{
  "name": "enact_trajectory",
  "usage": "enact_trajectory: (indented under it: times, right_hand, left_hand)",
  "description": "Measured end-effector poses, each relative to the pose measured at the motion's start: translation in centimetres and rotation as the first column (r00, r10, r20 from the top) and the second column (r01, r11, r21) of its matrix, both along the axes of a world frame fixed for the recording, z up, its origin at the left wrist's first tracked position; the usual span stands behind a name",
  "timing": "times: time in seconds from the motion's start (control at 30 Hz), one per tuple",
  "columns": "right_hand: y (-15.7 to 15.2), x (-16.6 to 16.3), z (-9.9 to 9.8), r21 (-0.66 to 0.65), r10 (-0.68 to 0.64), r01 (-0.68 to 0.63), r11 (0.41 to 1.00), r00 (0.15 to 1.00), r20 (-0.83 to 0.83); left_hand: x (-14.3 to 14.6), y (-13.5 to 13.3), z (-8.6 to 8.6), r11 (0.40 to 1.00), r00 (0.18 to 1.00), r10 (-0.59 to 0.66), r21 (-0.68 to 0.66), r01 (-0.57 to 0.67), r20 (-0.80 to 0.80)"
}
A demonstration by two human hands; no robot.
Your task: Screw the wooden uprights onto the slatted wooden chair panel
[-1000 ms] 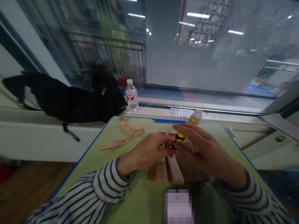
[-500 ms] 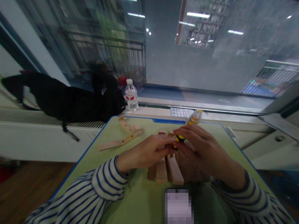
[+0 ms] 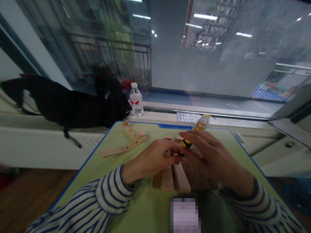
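A slatted wooden assembly lies on the green table in front of me. My left hand rests on its far end with the fingers pinched together near the tip of a yellow and black screwdriver. My right hand is wrapped round that screwdriver's handle, which tilts over the wood. What the left fingertips pinch is too small to make out.
A loose crossed wooden frame piece lies at the table's far left. A clear packet sits at the far edge. On the sill stand a water bottle and a black bag. A blurred patch sits near me.
Both hands stay over the wooden assembly. The right hand has shifted slightly on the screwdriver, with small turns of the fingers; nothing else moved.
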State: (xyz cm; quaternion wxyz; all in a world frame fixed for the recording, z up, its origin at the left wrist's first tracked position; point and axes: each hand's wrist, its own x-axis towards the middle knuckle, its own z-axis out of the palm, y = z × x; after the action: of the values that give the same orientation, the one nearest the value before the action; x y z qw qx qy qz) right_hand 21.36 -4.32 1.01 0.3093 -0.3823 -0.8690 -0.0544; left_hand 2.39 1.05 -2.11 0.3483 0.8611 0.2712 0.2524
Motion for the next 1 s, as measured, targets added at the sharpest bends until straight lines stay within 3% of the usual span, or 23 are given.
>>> enact_trajectory:
  times: [0.27,0.67,1.0]
  right_hand:
    - [-0.44,0.04,0.35,-0.058,0.02,-0.02,0.998,1.0,0.007]
    - [0.04,-0.31,-0.01,-0.048,0.031,-0.032,0.998,0.999,-0.036]
    - [0.04,-0.18,-0.06,-0.069,0.032,-0.035,0.997,0.999,-0.044]
  left_hand:
    - [-0.17,0.15,-0.08,0.997,0.997,-0.062,0.045,0.064,-0.043]
    - [-0.45,0.52,-0.28,0.987,0.987,-0.16,-0.017,0.16,-0.026]
    - [-0.19,0.14,-0.24,0.999,1.0,-0.02,-0.029,0.021,0.013]
